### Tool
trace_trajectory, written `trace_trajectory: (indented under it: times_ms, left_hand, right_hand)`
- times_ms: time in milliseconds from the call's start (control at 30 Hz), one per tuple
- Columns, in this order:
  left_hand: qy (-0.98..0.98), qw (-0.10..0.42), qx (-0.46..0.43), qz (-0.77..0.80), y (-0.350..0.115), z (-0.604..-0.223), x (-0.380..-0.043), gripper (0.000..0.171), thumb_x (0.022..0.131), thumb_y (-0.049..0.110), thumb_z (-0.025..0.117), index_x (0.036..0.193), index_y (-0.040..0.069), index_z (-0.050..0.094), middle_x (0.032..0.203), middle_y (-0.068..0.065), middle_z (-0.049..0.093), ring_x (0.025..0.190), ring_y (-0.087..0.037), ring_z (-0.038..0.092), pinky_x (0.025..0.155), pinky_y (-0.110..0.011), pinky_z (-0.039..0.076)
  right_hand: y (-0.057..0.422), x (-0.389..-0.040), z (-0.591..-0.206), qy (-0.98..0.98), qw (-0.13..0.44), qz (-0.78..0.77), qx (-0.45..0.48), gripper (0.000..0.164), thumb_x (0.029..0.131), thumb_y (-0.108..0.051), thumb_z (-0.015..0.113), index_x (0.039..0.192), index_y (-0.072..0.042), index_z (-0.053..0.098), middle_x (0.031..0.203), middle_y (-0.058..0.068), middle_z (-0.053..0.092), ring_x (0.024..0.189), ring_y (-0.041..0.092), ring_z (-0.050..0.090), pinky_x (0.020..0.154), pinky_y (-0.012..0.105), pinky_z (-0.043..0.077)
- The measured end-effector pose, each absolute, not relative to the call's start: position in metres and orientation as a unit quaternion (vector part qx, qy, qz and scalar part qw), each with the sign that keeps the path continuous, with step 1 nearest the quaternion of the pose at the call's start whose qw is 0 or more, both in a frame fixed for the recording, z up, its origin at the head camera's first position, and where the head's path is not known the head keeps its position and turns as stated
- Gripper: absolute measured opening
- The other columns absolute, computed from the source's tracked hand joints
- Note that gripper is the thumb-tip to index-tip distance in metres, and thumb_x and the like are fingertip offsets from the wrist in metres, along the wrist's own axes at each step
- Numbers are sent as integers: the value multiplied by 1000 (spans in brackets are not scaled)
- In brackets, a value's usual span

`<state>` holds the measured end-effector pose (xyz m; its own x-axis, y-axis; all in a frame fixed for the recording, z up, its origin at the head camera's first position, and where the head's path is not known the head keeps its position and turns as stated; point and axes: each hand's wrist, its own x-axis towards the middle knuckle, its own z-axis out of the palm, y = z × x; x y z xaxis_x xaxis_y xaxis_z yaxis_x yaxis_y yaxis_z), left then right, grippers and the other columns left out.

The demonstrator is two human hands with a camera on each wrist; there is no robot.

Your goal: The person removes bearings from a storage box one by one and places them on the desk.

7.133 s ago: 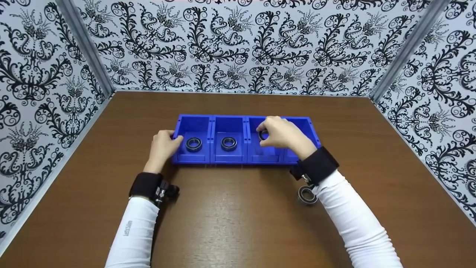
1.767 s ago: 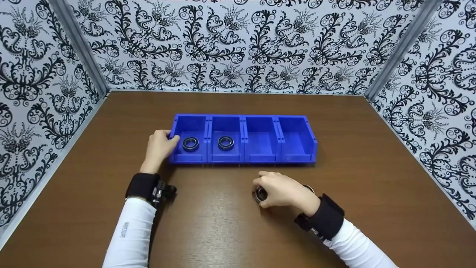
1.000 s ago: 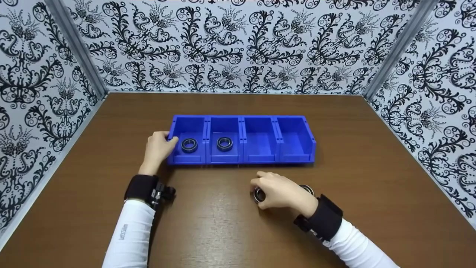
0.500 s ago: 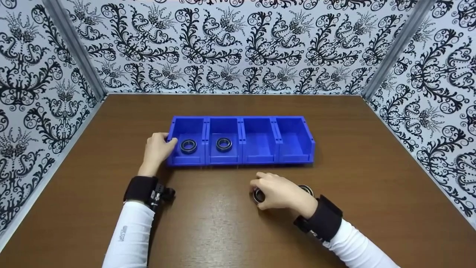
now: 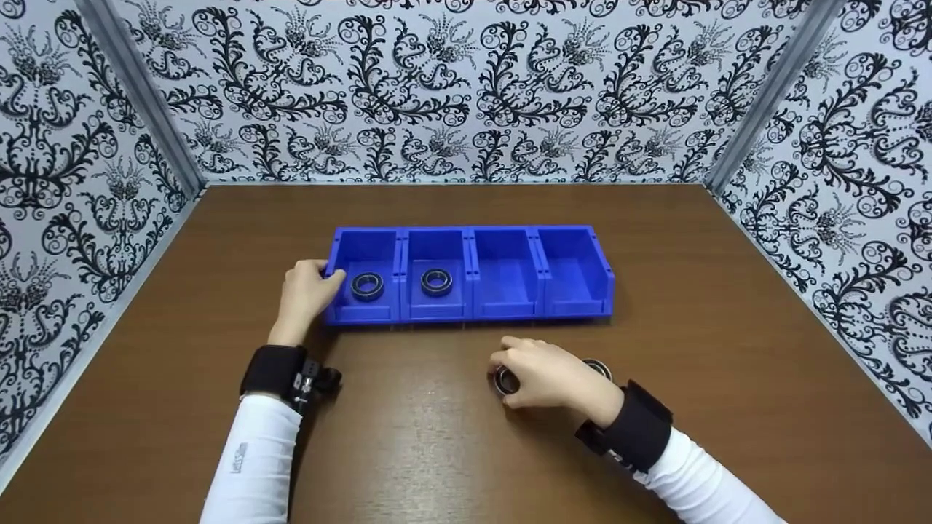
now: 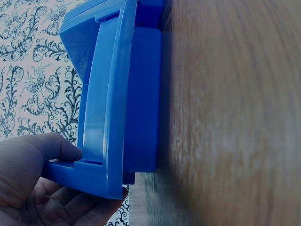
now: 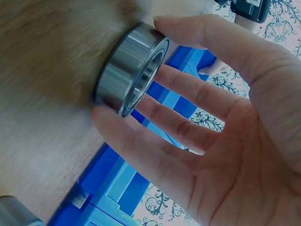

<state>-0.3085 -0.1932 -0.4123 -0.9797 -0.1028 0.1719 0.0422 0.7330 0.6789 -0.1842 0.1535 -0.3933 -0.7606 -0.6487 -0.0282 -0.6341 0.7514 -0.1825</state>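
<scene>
A row of joined blue bins (image 5: pixel 437 313) stands mid-table in the head view. My left hand (image 5: pixel 306 295) grips the row's left side wall, its thumb inside and its fingers outside, as the left wrist view shows. One ball bearing (image 5: pixel 367 296) lies in the leftmost bin, another bearing (image 5: pixel 436 292) in the bin beside it. In front of the bins, my right hand (image 5: pixel 542 371) holds a bearing (image 7: pixel 124 70) between thumb and fingertips, down at the tabletop. Behind this hand lies a further bearing (image 5: pixel 601 366), partly hidden by it.
The brown wooden table (image 5: pixel 408 437) extends around the bins. Patterned panels (image 5: pixel 437 87) rise at the back and both sides, with grey metal posts (image 5: pixel 138 94) in the corners. Each wrist wears a black strap (image 5: pixel 633 426) with a small camera.
Earlier, my right hand held a bearing at the third bin; it then came down to the table in front, with a bearing in its fingers. Over the last second, both hands stay nearly still.
</scene>
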Motion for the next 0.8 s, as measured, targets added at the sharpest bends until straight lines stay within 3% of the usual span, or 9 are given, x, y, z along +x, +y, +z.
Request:
trace_trajectory:
  times_ms: [133,300,533,800]
  left_hand:
    - [-925,99,16,-367,-195,-412,-309,22,89,19,56,70,9,52,64,0,43,65,-21,43,58,-30,32]
    - [-923,102,16,-370,-194,-411,-309,20,89,19,57,74,6,58,70,-5,52,68,-23,47,59,-30,34]
    - [-922,95,19,-374,-191,-413,-309,19,89,19,57,79,4,63,72,-6,55,70,-23,50,60,-30,36]
    - [-922,98,19,-373,-192,-412,-308,21,90,20,57,86,2,68,78,-10,59,72,-24,51,62,-30,38]
  right_hand:
    - [154,-185,-390,932,30,-89,-350,25,75,-17,76,99,-13,71,91,4,60,77,20,60,67,35,49]
    - [159,-187,-384,929,-7,-103,-356,20,80,-18,73,99,-12,72,95,5,64,83,23,64,72,39,53]
    - [170,-189,-376,936,-30,-103,-335,34,87,-20,71,116,-4,70,109,12,67,99,27,67,84,44,55]
    - [185,-200,-366,944,-59,-137,-296,38,90,-22,71,123,-3,68,117,14,68,110,30,66,95,48,52]
